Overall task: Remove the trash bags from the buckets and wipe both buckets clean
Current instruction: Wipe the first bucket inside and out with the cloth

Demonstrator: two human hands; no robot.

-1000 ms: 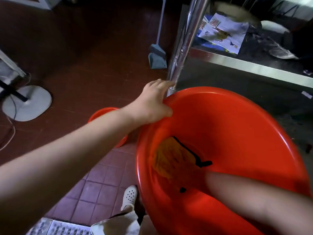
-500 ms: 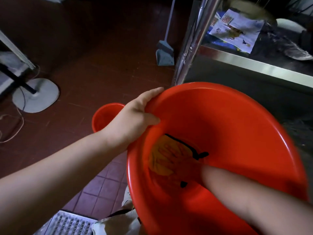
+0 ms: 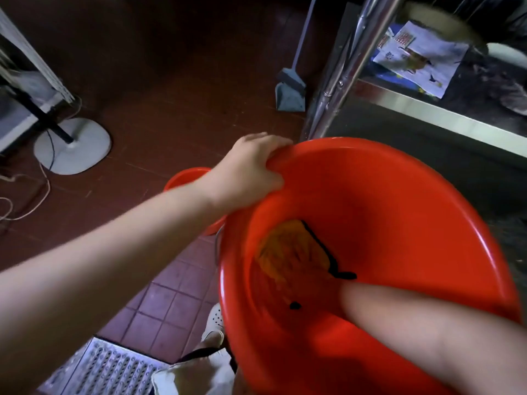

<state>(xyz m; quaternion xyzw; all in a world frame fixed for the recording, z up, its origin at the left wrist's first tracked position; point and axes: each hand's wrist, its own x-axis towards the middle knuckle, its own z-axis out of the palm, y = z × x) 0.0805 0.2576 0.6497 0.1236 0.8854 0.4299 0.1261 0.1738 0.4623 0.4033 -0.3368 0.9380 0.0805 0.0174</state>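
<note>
A large red bucket [image 3: 399,172] is tilted toward me, with no bag in it. My left hand [image 3: 251,172] grips its far-left rim, thumb inside and fingers over the edge. My right hand [image 3: 313,277] reaches down inside and presses a yellow cloth with a black edge [image 3: 285,246] against the bucket's bottom. That hand is blurred and tinted red, and its fingers look spread flat. A second, smaller red bucket [image 3: 188,178] stands on the floor behind my left forearm, mostly hidden.
A steel table leg [image 3: 342,81] and low steel shelf [image 3: 442,115] with a printed paper [image 3: 419,58] stand just behind the bucket. A grey dustpan [image 3: 289,92] leans by the leg. There is a white fan base [image 3: 72,146] with cables at left, and a floor grate [image 3: 108,369] and my shoe [image 3: 214,317] below.
My left hand slid along the rim and now grips it with the fingers over the edge. The bucket shifted slightly, and the cloth and my right hand moved inside it.
</note>
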